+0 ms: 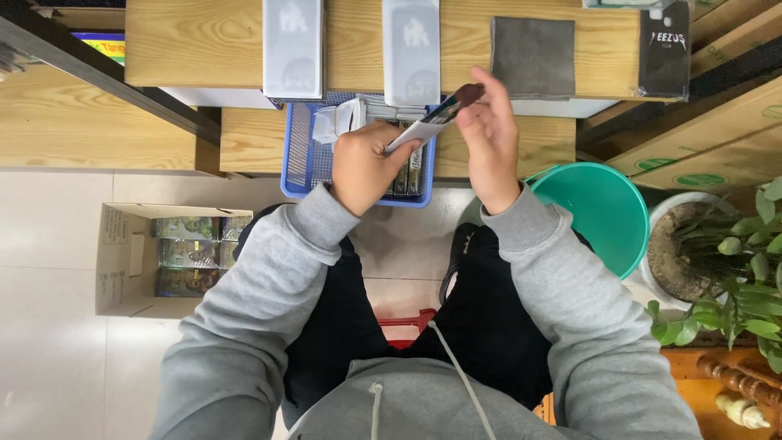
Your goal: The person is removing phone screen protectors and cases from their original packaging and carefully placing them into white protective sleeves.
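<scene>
A thin flat packet (423, 124), white along its lower part and dark toward its upper end, is held tilted between both hands above a blue mesh basket (298, 147). The left hand (364, 167) has its grip closed on the lower white end, fingers curled tight around it. The right hand (489, 143) meets the upper dark end with its fingertips, pinching it there, while the remaining fingers stay loosely spread and the palm stands open.

The basket sits on the wooden tabletop (244, 140) just beyond the hands and holds more flat packets standing on edge, along with a crumpled white wrapper (336, 121). Two pale grey boxes (292, 49) lie on the higher wooden shelf behind it, near a dark grey cloth square (533, 57). To the right stands a teal bucket (604, 212), then a potted green plant (733, 269). On the floor at left sits an open cardboard carton (122, 261) with packaged goods inside.
</scene>
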